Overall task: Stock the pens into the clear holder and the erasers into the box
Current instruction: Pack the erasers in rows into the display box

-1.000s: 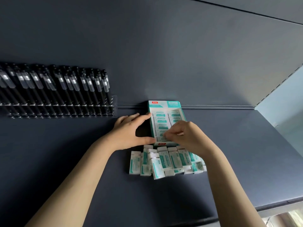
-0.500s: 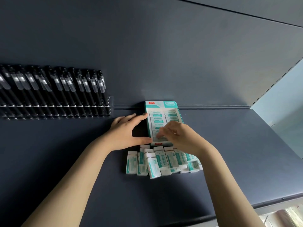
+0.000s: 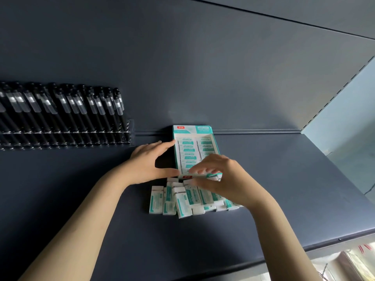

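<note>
Black pens [image 3: 60,110] are standing in the clear holder [image 3: 129,128], off to the left on the dark counter [image 3: 284,179]. The right hand [image 3: 229,179] is hanging over the front of the box [image 3: 192,129], covering some of the loose erasers [image 3: 156,199]. Its fingers are spread and blurry. The left hand [image 3: 146,163] is touching the box's left side, fingers spread. White-and-green packed erasers [image 3: 187,148] are lying in two rows inside.

The shelf [image 3: 263,179] under the left hand [image 3: 149,161] looks dark, smooth and dull. The box [image 3: 192,129] beside it looks like thin printed card. The erasers [image 3: 157,201] under the right hand [image 3: 225,179] wear paper sleeves. Far left of the left hand, pens [image 3: 81,110] have shiny see-through plastic caps in a glossy clear holder [image 3: 129,128].
</note>
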### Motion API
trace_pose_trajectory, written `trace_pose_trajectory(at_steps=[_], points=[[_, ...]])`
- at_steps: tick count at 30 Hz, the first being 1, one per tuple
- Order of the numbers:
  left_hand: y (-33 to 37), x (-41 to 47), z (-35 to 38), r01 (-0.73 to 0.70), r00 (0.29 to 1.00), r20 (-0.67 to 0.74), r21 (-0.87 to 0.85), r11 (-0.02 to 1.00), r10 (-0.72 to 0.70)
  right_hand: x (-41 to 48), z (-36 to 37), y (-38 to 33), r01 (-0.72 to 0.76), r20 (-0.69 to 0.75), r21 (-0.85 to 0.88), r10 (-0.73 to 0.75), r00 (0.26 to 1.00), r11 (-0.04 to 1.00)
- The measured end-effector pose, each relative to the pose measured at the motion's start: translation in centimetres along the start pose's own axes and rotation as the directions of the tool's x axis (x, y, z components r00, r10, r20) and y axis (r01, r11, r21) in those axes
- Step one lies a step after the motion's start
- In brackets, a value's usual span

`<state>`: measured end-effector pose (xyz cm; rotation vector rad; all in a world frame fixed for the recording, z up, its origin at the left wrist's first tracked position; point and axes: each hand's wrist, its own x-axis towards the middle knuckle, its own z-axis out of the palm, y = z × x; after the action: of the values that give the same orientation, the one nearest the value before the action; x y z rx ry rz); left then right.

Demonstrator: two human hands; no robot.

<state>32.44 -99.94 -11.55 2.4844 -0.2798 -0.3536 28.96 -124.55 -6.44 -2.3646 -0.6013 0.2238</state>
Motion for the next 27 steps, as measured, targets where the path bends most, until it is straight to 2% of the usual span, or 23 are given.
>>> trace_pose_trajectory(at_steps=[5,9,18,22,25,27], points=[[0.4,-0.1,0.0,-0.006,1.000,-0.010,0.014,1.000,0.006,-1.2,2.1,-1.7,0.049,0.020,-0.063,-0.047,0.999,0.997],[-0.1,0.0,0.2,-0.023,0.999,-0.025,0.004,1.000,0.023,-1.3,3.0,-2.3,0.046,0.015,-0.207,-0.044,0.999,0.977],[0.2,-0.1,0.2,-0.009,1.000,-0.028,0.001,1.000,0.009,-1.5,3.1,-2.5,0.007,0.026,-0.181,-0.003,1.000,0.983],[0.3,-0.1,0.1,-0.005,1.000,-0.023,-0.005,1.000,0.005,-1.6,3.0,-2.7,-0.058,0.013,-0.086,0.059,0.998,0.995],[0.3,-0.1,0.1,-0.034,0.999,-0.030,0.007,0.999,0.034,-1.6,2.7,-2.5,-0.101,0.018,0.156,0.100,0.995,0.983],[0.2,0.0,0.2,-0.047,0.998,-0.032,0.013,0.999,0.048,-1.7,2.2,-2.1,-0.104,-0.002,0.336,0.111,0.994,0.936]])
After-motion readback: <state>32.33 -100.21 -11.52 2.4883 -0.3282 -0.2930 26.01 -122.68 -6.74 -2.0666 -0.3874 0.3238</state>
